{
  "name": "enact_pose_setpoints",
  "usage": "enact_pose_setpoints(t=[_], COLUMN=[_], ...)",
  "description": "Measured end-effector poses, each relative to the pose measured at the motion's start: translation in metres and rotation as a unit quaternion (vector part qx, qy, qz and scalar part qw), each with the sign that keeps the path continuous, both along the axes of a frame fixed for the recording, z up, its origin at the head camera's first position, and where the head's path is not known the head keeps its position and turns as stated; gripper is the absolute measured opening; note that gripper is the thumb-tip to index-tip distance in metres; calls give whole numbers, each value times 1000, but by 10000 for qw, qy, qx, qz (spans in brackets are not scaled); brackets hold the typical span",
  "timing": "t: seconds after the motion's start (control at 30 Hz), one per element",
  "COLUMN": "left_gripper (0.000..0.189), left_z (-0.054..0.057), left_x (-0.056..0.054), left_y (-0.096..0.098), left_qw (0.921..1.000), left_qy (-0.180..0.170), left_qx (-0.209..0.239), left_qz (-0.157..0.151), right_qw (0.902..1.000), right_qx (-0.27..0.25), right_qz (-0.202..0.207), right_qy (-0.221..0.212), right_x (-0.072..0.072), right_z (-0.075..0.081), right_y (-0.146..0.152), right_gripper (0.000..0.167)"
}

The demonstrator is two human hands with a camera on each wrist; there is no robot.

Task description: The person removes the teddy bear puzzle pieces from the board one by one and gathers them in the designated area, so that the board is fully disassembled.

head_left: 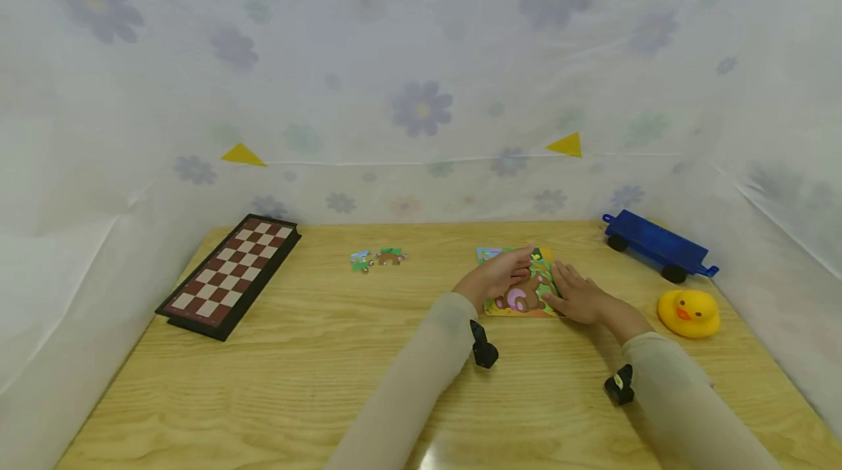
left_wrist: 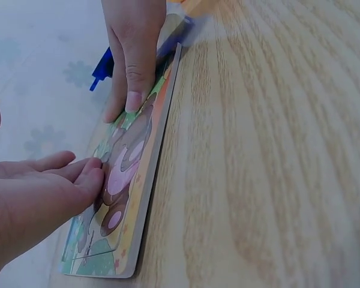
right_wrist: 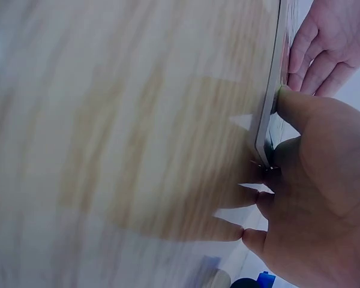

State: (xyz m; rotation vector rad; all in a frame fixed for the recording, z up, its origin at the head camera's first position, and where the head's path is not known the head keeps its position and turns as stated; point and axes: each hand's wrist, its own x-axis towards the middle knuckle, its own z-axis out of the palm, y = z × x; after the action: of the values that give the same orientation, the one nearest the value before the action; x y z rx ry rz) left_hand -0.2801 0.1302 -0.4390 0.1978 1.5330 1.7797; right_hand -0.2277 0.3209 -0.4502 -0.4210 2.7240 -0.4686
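A jigsaw puzzle board with a brown bear on it lies flat on the table, right of the middle. My left hand rests over its left and upper part, palm turned sideways; in the left wrist view its loosely bent fingertips are right at the picture. At the right edge, my right hand presses down with its fingers straight. Its thumb lies on the picture near the bear. Part of the picture is hidden under both hands.
Loose puzzle pieces lie left of the board. A checkered game board sits at the far left. On the right stand a blue toy wagon and a yellow rubber duck. Flowered white cloth walls the table's back and sides.
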Motion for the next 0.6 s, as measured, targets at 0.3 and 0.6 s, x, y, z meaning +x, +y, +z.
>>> enact_pose_setpoints(t=[0.3,0.6], left_gripper=[67,66], left_z=[-2,-4], left_x=[1,1], left_y=[2,5], left_qw=[9974,9936], left_qy=[-241,-269], left_qx=[485,815], left_qz=[481,738], right_qw=[9999,10000], right_qx=[88,-1], right_qz=[23,15], right_qy=[-46,21], right_x=[-1,-2], right_z=[3,-1], right_y=[-2,1], right_gripper=[77,78])
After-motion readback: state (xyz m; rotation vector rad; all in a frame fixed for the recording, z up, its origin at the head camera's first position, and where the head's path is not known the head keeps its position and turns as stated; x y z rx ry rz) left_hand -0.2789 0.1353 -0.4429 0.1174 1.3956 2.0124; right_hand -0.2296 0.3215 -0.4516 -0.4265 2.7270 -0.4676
